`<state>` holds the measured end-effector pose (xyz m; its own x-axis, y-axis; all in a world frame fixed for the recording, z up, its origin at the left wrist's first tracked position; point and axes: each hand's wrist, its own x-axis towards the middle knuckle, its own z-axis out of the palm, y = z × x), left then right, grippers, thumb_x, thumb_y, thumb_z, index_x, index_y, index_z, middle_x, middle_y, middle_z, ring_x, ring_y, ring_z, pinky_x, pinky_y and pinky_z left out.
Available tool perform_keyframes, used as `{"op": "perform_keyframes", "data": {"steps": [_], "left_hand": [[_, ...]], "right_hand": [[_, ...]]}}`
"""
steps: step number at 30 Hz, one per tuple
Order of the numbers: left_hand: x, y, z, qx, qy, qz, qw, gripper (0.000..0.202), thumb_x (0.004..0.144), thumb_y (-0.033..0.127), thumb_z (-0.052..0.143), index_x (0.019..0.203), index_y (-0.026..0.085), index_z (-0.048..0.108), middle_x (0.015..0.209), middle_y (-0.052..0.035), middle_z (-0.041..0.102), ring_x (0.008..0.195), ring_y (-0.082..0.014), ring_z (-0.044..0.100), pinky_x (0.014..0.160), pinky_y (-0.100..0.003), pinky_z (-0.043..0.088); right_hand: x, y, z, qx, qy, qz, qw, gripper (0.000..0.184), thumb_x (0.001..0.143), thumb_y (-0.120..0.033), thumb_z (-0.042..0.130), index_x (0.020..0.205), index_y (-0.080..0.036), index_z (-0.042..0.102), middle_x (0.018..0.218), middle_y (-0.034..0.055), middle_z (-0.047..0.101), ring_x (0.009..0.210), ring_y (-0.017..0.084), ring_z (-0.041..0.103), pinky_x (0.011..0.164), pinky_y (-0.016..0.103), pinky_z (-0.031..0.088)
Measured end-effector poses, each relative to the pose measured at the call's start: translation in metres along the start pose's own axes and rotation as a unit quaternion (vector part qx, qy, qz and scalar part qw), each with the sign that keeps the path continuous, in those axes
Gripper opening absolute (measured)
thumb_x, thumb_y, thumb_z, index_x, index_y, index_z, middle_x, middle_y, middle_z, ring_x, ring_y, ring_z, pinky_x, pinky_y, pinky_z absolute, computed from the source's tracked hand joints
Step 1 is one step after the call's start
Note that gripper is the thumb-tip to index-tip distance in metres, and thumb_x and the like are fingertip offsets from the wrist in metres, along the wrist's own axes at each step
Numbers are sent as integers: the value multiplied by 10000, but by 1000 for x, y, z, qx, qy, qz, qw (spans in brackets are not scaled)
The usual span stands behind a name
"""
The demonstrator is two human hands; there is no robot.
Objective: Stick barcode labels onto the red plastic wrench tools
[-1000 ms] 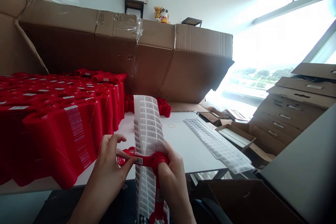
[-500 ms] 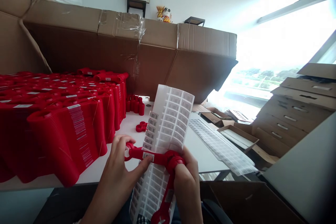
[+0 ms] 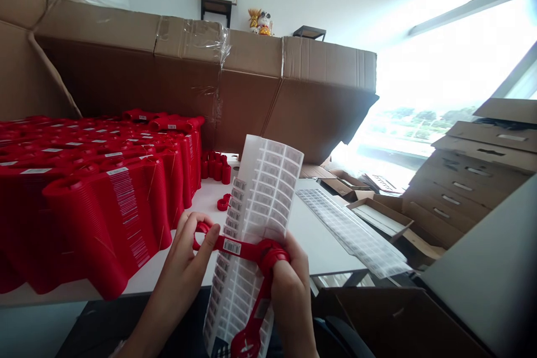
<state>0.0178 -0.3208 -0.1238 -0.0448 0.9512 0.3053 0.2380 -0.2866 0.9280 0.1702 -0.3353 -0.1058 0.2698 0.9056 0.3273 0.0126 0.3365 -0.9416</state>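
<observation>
My left hand [image 3: 184, 251] grips the looped end of a red plastic strap seal [image 3: 247, 250], its thumb just beside the seal's white barcode label [image 3: 231, 246]. My right hand [image 3: 289, 293] is closed around the seal's thick red head. Behind the strap stands a curved sheet of barcode labels [image 3: 268, 193], its lower part hanging past my hands. Another red seal tail [image 3: 247, 341] dangles over that sheet's lower end.
Tall stacks of red seals [image 3: 104, 207] fill the white table's [image 3: 323, 249] left side, with a few loose seals [image 3: 224, 202] near them. A flat label sheet [image 3: 350, 229] lies to the right. Cardboard sheets [image 3: 218, 89] wall the back; flattened boxes [image 3: 453, 190] are piled right.
The label sheet has turned from a narrow, edge-on view to face me more fully. My hands have shifted right and up, and my left thumb has moved off the barcode label.
</observation>
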Motion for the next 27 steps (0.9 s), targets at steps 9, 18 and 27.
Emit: {"op": "perform_keyframes", "data": {"steps": [9,18,27], "left_hand": [[1,-4,4,63,19,5,998,397,859,527,722,1063,259,511,1071,-21,571,1011,-256,574,910,-395,449],[6,-8,-7,21,-24,-50,998,569,730,566,811,1109,259,517,1066,-45,685,941,-294,689,867,-438,514],[5,-6,-25,-90,12,-35,995,411,776,455,826,1054,254,600,906,5,662,936,-207,646,862,-312,520]], "right_hand": [[0,10,4,30,30,24,999,249,689,-196,500,823,-233,707,737,37,668,675,217,552,590,302,489],[1,13,4,29,36,33,998,227,680,-192,493,774,-222,698,689,28,632,637,202,537,547,283,452],[11,21,-4,87,-7,92,992,291,733,-224,548,944,-201,747,806,45,718,751,236,633,635,324,532]]}}
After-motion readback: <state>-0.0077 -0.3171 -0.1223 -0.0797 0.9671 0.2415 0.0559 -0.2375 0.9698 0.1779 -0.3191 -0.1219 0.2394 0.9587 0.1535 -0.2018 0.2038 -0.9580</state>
